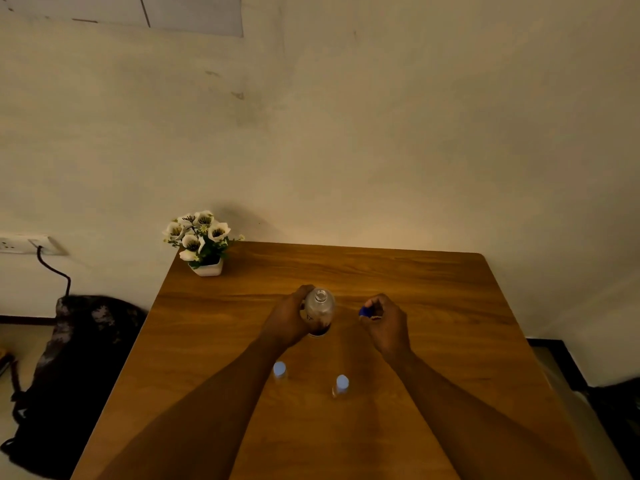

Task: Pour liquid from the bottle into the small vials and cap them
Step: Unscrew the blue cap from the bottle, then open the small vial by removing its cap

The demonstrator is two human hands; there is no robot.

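**Bottle open, vials still capped**

On the brown wood-grain worktop (433, 306), the left hand (289, 322) is wrapped around the side of a clear plastic bottle with a little dark liquid at the bottom (319, 311). The bottle stands upright near the middle of the worktop, its base on the surface and its open mouth facing up. The right hand (386, 323) hovers just to the right of the bottle, apart from it, its fingers curled closed and pinching a small blue bottle cap (363, 311) between thumb and fingertips.

Two small clear vials with pale blue-white caps stand closer to the near edge, between the forearms: the left vial (279, 370) below the left wrist, the right vial (341, 384) a little nearer the near edge and toward the centre. Both look capped, so pouring cannot yet begin.

The relation that matters: both vials lie on the near side of the bottle, toward the person, with the bottle's long axis vertical. The left vial sits nearest the left hand, which is occupied; the right hand is nearer the right vial but is holding the cap. My judgement is that the cap must be put down first, freeing the right hand to uncap a vial.

A white pot of white artificial flowers (202, 242) sits at the far left corner, well clear of the work.
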